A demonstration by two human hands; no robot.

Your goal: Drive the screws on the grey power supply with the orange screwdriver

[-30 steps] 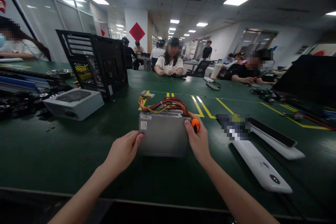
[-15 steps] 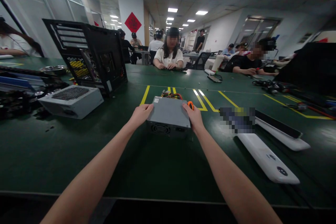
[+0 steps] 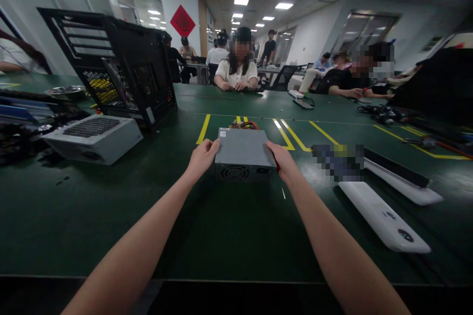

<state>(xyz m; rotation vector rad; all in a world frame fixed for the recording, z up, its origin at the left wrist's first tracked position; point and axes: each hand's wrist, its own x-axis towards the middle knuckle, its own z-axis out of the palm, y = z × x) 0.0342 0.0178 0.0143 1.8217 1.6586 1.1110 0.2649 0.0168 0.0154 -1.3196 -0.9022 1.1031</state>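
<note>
A grey computer power supply (image 3: 246, 145) is held between my two hands, its fan grille and power socket facing me. Coloured cables (image 3: 244, 125) bunch at its far side. My left hand (image 3: 202, 157) grips the left side, thumb near the top edge. My right hand (image 3: 285, 160) is closed on the right side, with a small red bit visible under its fingers that I cannot identify. A thin pale sliver (image 3: 284, 193) shows just below that hand. Whether the power supply rests on the green table (image 3: 177, 236) or is slightly raised, I cannot tell.
A black computer case (image 3: 129, 69) stands at the left, near a second power supply (image 3: 98, 140). A metal bowl (image 3: 66, 91) sits behind. White devices (image 3: 384, 214) lie at right. Yellow tape (image 3: 325, 133) marks the table. A person (image 3: 236, 69) sits opposite.
The camera view has shifted slightly. The power supply now appears a little further right and higher between my hands. An orange thing beside my right hand is out of sight.
</note>
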